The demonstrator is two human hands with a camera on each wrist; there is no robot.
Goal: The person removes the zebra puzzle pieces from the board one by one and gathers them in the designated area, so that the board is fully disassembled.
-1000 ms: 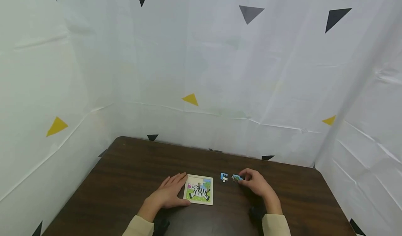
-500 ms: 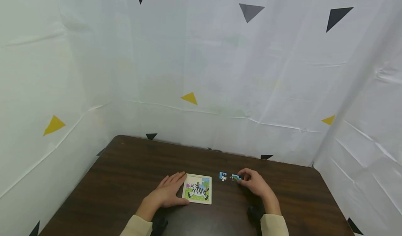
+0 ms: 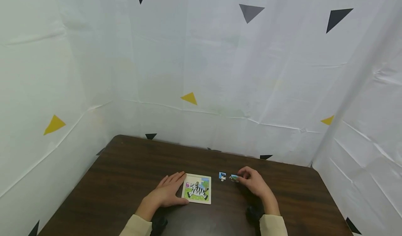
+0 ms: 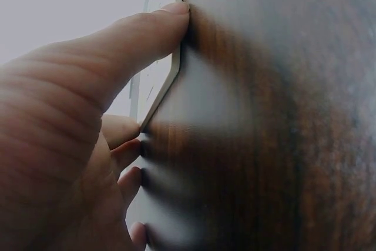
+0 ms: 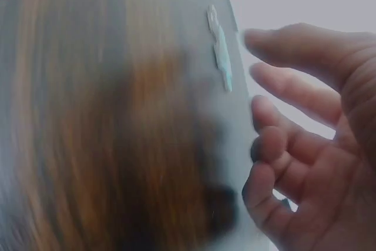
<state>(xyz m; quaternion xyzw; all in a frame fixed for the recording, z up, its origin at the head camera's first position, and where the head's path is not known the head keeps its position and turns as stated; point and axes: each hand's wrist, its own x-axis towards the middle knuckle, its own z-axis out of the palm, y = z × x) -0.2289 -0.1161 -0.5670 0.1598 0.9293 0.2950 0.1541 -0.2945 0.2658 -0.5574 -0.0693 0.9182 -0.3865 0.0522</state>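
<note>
A small square zebra puzzle tray [image 3: 192, 179] lies on the table, bare wood showing at its upper left. My left hand [image 3: 167, 193] rests along its left side, fingers extended, thumb at the near corner; in the left wrist view the thumb [image 4: 158, 24] touches the tray's edge. To the right of the tray, a zebra-head puzzle piece [image 3: 222, 176] and a blue-green puzzle piece [image 3: 233, 177] lie flat. My right hand [image 3: 255, 184] is beside the blue-green piece, fingers loosely bent. From the right wrist, a gap shows between its fingertips and that piece [image 5: 221, 54].
The dark wood-grain table [image 3: 150, 159] extends around both hands. White curtain-like sheeting [image 3: 201, 61] with grey, black and yellow triangles encloses its back and sides. A dark wrist device [image 3: 254, 213] sits under the right wrist, another [image 3: 159, 225] under the left.
The right fingertips have shifted slightly on the blue-green piece and now uncover its right end. The left hand and the tray have stayed together; the head view has drifted a little.
</note>
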